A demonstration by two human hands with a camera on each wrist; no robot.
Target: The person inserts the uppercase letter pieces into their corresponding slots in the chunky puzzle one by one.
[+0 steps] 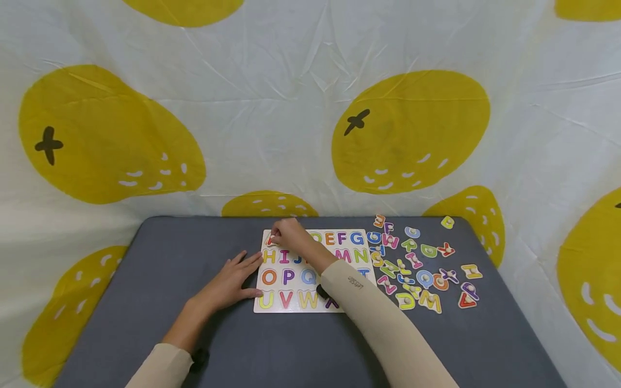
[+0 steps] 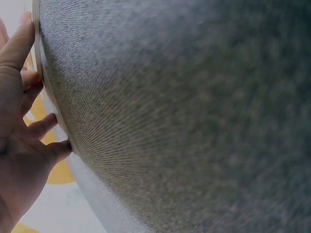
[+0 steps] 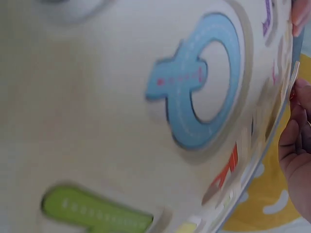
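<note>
A white alphabet puzzle board (image 1: 295, 310) with coloured letter slots lies flat on the grey table. At its top left corner, over the A slot, my right hand (image 1: 293, 237) pinches a small letter piece (image 3: 294, 77) between thumb and fingers. Only that piece's pale edge and a bit of red show in the right wrist view; its letter face is hidden. My left hand (image 1: 230, 283) has its fingers spread, their tips at the board's left edge. The right forearm covers part of the middle and lower rows.
Several loose letter pieces lie scattered right of the board, among them a yellow M (image 1: 429, 302), a green D (image 1: 429, 250) and a purple P (image 1: 469, 291). Some overlap near the board's right edge. Behind the grey table (image 1: 145, 302) hangs a fruit-patterned cloth (image 1: 271, 134).
</note>
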